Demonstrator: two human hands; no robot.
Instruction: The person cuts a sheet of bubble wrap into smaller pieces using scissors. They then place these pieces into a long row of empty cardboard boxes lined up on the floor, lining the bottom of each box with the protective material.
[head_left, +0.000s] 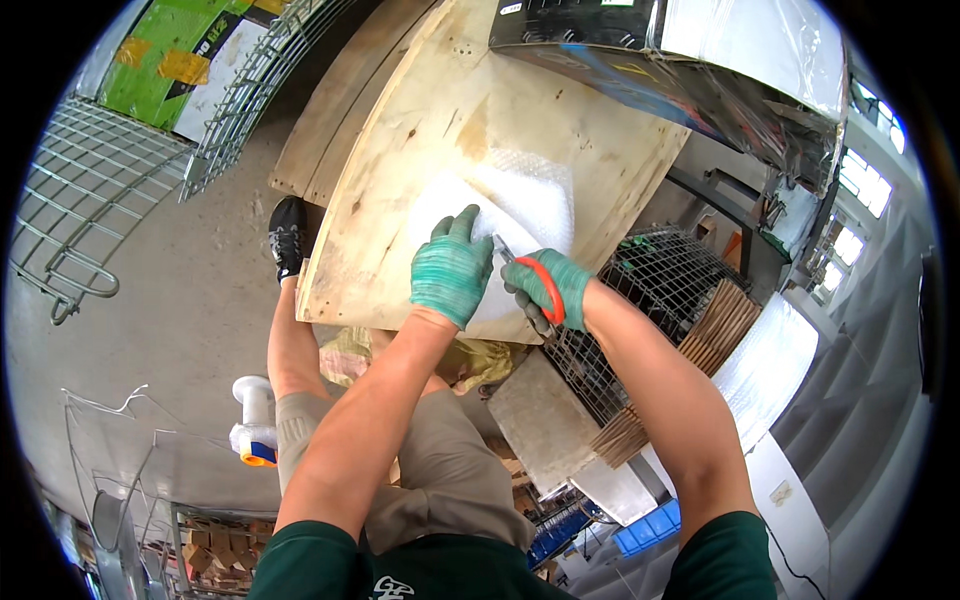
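Left of hands (446, 272), caged green box (150, 60)

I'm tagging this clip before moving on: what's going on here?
The person's left hand, in a green glove, lies on white bubble wrap on a wooden board. The right hand, gloved too, holds orange-handled scissors, their blades pointing toward the left hand. Whether they are cutting cannot be made out.
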